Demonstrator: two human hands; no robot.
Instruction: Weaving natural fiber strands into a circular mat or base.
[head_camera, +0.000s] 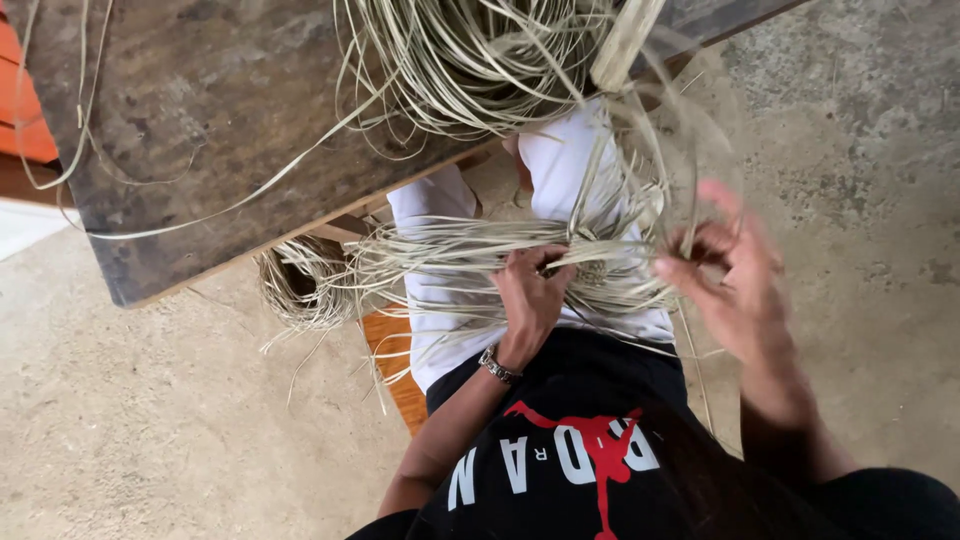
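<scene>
far left, a dark worn wooden table (200, 120) carries a loose tangle of pale reed strands (470, 60) spilling over its near edge. below the table edge, a small coiled bundle of the same fibre (300, 285) rests near the concrete floor (150, 430). in the middle, the left hand (530, 290), a metal bracelet (498, 366) on its wrist, closes down on a flat sheaf of strands (450, 260) lying across the white-trousered lap (440, 330). to the right, the right hand (725, 275) is blurred, fingers curled and pinching thin strands that rise toward the table tangle; how firmly it grips i cannot tell.
</scene>
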